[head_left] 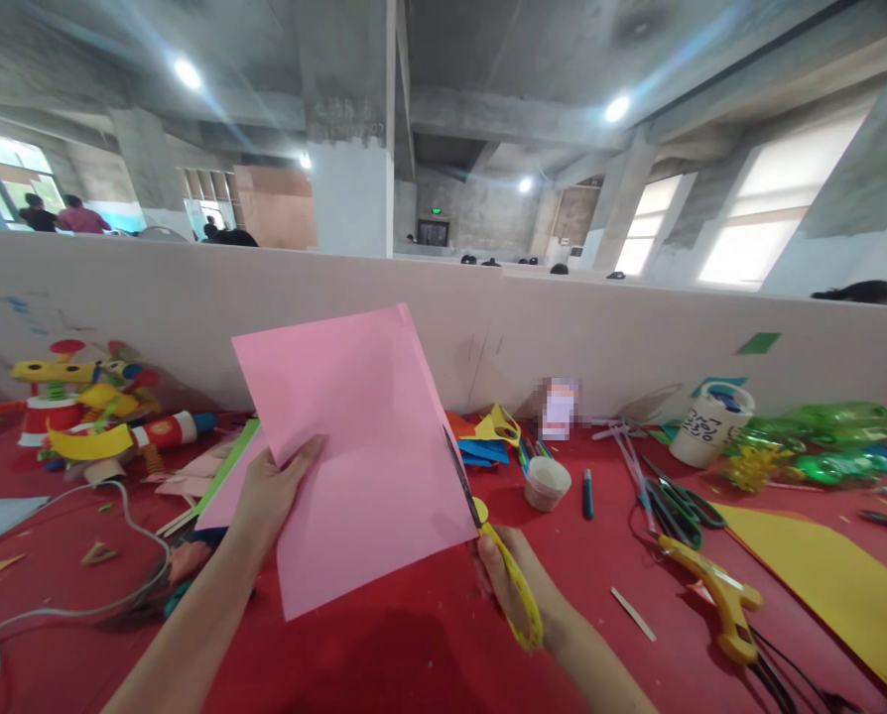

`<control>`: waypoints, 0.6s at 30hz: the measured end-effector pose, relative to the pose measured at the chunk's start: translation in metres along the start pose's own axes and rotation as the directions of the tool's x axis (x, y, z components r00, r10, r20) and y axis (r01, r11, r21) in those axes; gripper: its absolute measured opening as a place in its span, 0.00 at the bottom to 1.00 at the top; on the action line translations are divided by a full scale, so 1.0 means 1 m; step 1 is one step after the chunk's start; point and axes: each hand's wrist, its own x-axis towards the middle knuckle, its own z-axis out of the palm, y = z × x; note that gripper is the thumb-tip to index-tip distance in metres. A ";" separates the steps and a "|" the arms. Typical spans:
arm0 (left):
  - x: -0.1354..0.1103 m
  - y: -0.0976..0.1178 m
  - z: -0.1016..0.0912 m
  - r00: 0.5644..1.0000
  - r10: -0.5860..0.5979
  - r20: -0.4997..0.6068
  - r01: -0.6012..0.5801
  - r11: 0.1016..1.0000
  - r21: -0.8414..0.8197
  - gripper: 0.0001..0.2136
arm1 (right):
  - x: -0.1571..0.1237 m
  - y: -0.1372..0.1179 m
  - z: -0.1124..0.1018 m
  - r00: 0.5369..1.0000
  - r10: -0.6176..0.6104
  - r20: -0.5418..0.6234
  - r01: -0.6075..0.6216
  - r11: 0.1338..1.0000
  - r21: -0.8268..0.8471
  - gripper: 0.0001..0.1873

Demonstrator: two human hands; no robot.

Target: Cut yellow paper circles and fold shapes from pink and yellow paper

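Note:
My left hand (269,496) pinches the lower left side of a pink sheet of paper (361,446), thumb on its front, and holds it up above the red table (414,635). My right hand (507,575) grips yellow-handled scissors (499,550), whose dark blades run up along the sheet's right edge. The sheet hides part of the table behind it.
A glue gun (718,590), dark scissors (674,506), a yellow sheet (830,575), a small white cup (546,483), a white bucket (707,424), green plastic bottles (830,436) and a colourful craft model (93,412) lie about. A grey cable (101,595) loops at left. A beige partition (637,337) stands behind.

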 end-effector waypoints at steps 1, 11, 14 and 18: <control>0.000 0.001 0.000 1.000 -0.003 -0.005 0.003 1.000 -0.001 0.18 | 0.000 0.001 0.000 1.000 0.002 -0.003 -0.002 1.000 -0.002 0.27; 0.001 0.000 0.000 1.000 -0.007 -0.004 0.007 0.999 0.035 0.20 | 0.001 0.011 0.002 1.000 -0.003 -0.029 0.003 1.000 0.014 0.27; 0.002 -0.002 0.000 1.000 0.008 -0.011 -0.007 1.000 0.025 0.20 | 0.002 0.008 0.003 0.999 0.027 -0.018 -0.026 0.999 0.019 0.28; 0.004 -0.007 0.000 1.000 0.014 0.016 -0.014 1.000 -0.006 0.20 | 0.001 0.000 0.003 0.999 0.027 -0.029 -0.027 1.000 0.011 0.28</control>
